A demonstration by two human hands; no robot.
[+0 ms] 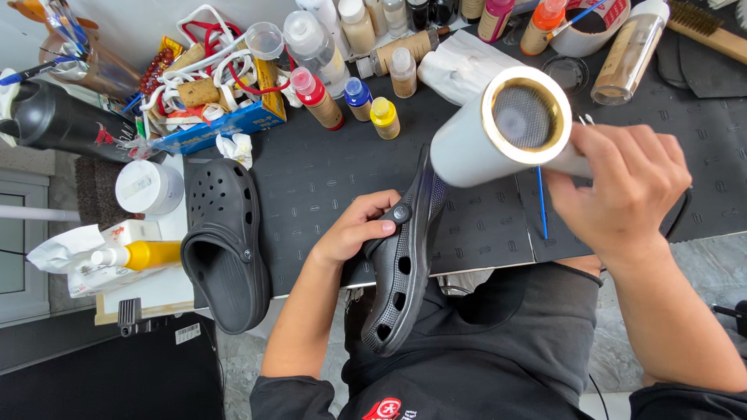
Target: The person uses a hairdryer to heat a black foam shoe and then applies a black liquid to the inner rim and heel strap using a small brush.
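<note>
1. Left hand (pixel 354 231) is clamped on a black clog (pixel 402 260), thumb near the strap rivet, fingers wrapped under the strap end.
2. The clog stands on its side, sole edge up. Its long axis runs roughly 12 to 6 o'clock, leaning slightly towards 1: one end over the black mat (pixel 327 175), the other hanging over the person's lap.
3. Right hand (pixel 622 190) is closed around the handle of a white hair dryer (pixel 506 128). The handle itself is hidden by the palm.
4. The dryer's mesh back end faces the camera; the barrel points away towards 8 o'clock, down at the upper part of the clog. Barrel and clog overlap in view, so I can't tell whether they touch.
5. From the right hand, the clog lies at 8 o'clock, near. The left hand is the one on it.
6. A second black clog (pixel 226 245) lies sole down at 9 o'clock from the left hand, just beside it, half off the mat edge.
7. Small bottles (pixel 366 97) crowd the 12 o'clock side, and a thin blue stick (pixel 541 202) lies on the mat under the dryer.
8. Open room: bare mat between the held clog and the bottles. The mat's near edge ends at the lap.
</note>
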